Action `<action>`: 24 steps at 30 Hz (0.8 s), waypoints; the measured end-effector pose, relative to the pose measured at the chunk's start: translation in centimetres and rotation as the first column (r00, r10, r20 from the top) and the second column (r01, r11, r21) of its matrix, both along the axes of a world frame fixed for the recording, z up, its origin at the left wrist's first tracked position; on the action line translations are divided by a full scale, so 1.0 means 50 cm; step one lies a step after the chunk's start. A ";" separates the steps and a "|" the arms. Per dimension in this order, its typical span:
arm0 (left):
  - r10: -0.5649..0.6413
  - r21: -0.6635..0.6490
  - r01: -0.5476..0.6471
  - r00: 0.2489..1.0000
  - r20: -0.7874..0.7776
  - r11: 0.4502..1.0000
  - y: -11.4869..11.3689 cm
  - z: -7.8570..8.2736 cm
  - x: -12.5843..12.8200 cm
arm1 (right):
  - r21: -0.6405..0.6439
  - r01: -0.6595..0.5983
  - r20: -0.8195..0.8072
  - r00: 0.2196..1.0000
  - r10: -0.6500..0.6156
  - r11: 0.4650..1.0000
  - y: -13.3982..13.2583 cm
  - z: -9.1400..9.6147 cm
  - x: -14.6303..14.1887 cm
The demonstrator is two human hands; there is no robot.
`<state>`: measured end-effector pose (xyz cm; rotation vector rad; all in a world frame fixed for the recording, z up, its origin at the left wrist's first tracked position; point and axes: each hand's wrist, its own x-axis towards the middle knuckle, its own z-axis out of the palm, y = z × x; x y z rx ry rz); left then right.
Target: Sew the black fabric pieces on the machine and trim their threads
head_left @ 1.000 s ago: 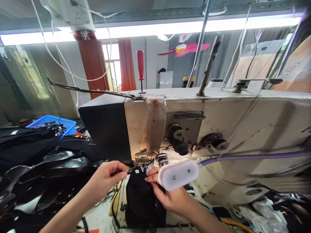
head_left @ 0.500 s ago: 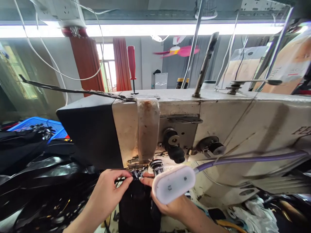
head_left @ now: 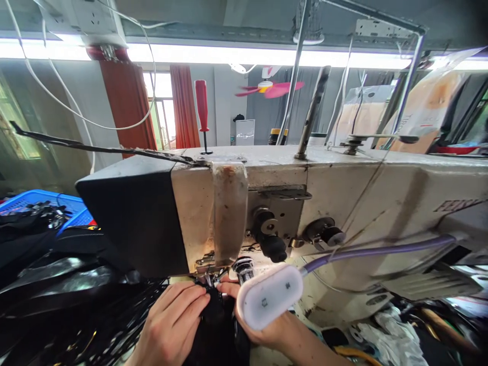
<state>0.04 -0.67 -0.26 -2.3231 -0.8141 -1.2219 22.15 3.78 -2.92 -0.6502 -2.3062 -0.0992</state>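
A black fabric piece (head_left: 215,335) hangs toward me from beneath the needle area of a pale sewing machine (head_left: 354,198). My left hand (head_left: 171,323) grips its left edge, the fingers pressed together near the presser foot (head_left: 208,279). On the other side, my right hand (head_left: 267,330) holds the fabric with its fingertips close to the foot. A white oval lamp (head_left: 270,297) on a purple flexible neck covers much of that hand, including the thumb. The needle's tip cannot be made out.
A blue basket (head_left: 76,218) with dark pieces stands at the left, above heaped glossy black material (head_left: 76,284). A red screwdriver (head_left: 201,107) stands upright on the machine head. Crumpled white plastic (head_left: 396,335) lies at the lower right.
My left hand has turned over the fabric edge, its back now showing more and its fingers closer together. The right hand stays by the foot. The view has shifted slightly.
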 end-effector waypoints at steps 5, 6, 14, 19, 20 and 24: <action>-0.083 -0.008 0.083 0.996 0.020 0.997 0.007 -0.026 -0.009 | 0.029 -0.009 -0.024 1.000 0.010 1.000 0.012 -0.024 -0.006; -0.080 0.003 0.080 0.996 0.023 0.997 0.010 -0.031 -0.011 | 0.031 -0.005 -0.027 1.000 0.005 1.000 0.012 -0.025 -0.007; -0.065 0.010 0.065 0.997 0.028 0.998 0.015 -0.023 -0.010 | 0.069 -0.030 -0.005 1.000 0.030 0.997 0.003 -0.011 0.005; -0.061 0.031 0.060 0.997 0.039 0.998 0.018 -0.016 -0.011 | 0.082 -0.020 0.016 1.000 0.019 0.996 0.000 -0.014 0.010; -0.062 0.038 0.060 0.997 0.037 0.997 0.020 -0.018 -0.013 | 0.080 -0.013 0.017 1.000 0.012 0.997 0.000 -0.015 0.008; -0.059 0.059 0.058 0.998 0.020 0.997 0.028 -0.027 -0.021 | 0.042 0.029 0.011 0.999 -0.030 0.999 0.001 -0.025 -0.004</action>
